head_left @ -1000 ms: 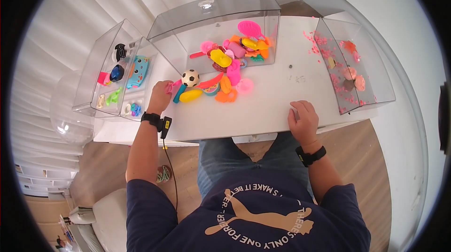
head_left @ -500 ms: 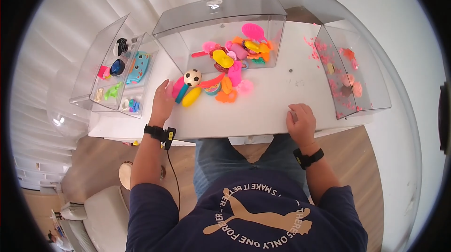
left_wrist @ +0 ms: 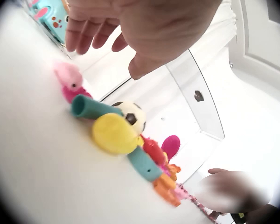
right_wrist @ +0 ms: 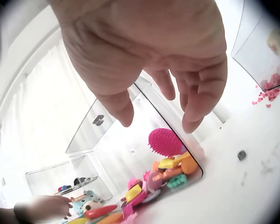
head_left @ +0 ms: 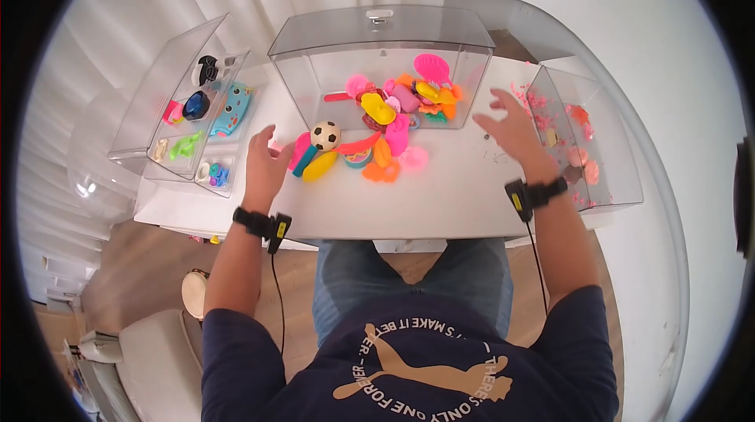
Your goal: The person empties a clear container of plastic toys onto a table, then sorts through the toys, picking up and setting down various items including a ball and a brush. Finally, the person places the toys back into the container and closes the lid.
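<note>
My left hand (head_left: 266, 168) is raised over the left part of the table, fingers loosely spread and holding nothing. Beside it lie a soccer ball (head_left: 325, 136), a teal tube (left_wrist: 94, 107) and a yellow toy (left_wrist: 114, 134). My right hand (head_left: 513, 132) hovers right of the middle clear box (head_left: 382, 31), fingers apart with nothing between them. In the right wrist view, a pink brush (right_wrist: 165, 142) and a pile of colourful toys lie beyond the right hand (right_wrist: 154, 60). An orange toy (head_left: 381, 171) and a pale pink piece (head_left: 413, 158) sit at the pile's front.
A clear compartment box (head_left: 191, 99) at the left holds a blue toy (head_left: 231, 110), a green one (head_left: 186, 145) and others. At the right, another clear box (head_left: 621, 119) contains pink bits and flower-like pieces. A small dark object (right_wrist: 241, 155) lies on the white table (head_left: 346, 213).
The left hand has let go of a pink item and drawn up and left. My right hand has risen from the table's front edge, moved forward beside the middle box and spread its fingers.
</note>
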The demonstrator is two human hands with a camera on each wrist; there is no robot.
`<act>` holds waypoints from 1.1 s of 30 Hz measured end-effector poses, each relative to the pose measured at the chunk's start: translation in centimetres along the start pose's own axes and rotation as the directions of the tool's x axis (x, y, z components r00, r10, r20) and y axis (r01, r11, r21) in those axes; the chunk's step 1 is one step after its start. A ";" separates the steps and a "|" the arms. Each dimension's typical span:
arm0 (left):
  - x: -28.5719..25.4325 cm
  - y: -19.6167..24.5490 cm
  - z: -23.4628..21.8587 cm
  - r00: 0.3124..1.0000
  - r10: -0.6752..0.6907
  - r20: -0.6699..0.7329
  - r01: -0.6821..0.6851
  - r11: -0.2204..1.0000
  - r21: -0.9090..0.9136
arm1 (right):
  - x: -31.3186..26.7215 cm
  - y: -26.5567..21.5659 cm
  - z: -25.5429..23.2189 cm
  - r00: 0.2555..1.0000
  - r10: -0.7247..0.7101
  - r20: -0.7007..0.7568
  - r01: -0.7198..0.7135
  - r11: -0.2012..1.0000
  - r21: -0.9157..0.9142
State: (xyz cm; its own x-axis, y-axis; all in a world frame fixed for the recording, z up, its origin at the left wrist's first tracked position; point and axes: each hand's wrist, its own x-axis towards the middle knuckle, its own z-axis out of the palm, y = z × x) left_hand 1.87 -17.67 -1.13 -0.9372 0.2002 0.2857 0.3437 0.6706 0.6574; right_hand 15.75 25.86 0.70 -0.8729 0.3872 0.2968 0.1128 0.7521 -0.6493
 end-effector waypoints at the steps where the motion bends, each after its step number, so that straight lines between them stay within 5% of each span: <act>1: 1.6 -0.4 0.6 0.999 0.046 -0.013 -0.046 0.998 0.050 | 1.5 -1.0 -0.2 0.993 0.109 0.038 -0.111 0.993 0.049; 3: 4.6 0.4 1.5 0.994 -0.089 0.071 0.095 0.991 -0.095 | 3.8 -4.2 -0.4 0.942 0.310 0.127 -0.326 0.935 0.136; 6: 7.8 1.7 2.6 0.978 -0.116 0.176 0.153 0.965 -0.213 | 6.2 -4.5 0.8 0.912 0.344 0.223 -0.384 0.908 0.170; 9: 9.9 2.1 3.7 0.962 -0.115 0.249 0.183 0.945 -0.270 | 7.7 -1.9 3.3 0.970 0.213 0.117 -0.219 0.975 0.044; 14: 12.5 1.7 4.6 0.937 -0.140 0.318 0.219 0.949 -0.227 | 10.4 0.0 4.1 0.966 0.221 0.131 -0.219 0.975 -0.029; 20: 13.6 1.9 5.2 0.941 -0.163 0.295 0.239 0.940 -0.243 | 12.3 0.0 4.5 0.953 0.264 0.146 -0.270 0.962 0.025; 24: 10.6 2.1 3.4 0.991 -0.046 0.126 0.050 0.998 -0.029 | 10.2 -3.2 2.3 0.888 0.376 0.263 -0.364 0.926 -0.096; 27: 5.1 0.6 1.0 0.979 0.195 -0.055 -0.187 0.973 0.133 | 7.8 -0.6 1.6 0.982 0.112 0.154 -0.039 0.910 -0.413; 28: 2.9 0.0 0.4 0.962 0.263 -0.071 -0.247 0.952 0.183 | 7.2 -1.4 1.2 0.979 0.068 0.191 0.001 0.941 -0.339; 33: -5.4 -1.1 0.3 0.982 0.186 -0.022 -0.177 0.961 0.211 | 6.5 -7.8 2.6 0.936 -0.220 0.274 0.226 0.974 0.010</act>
State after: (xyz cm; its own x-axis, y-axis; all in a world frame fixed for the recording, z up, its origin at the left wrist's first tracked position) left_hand 6.56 -19.26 -3.61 -0.8552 0.3057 0.4184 0.4841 0.7596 0.4344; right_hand 7.93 21.18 5.86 -0.9721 0.0509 0.2289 -0.0922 0.8147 -0.5725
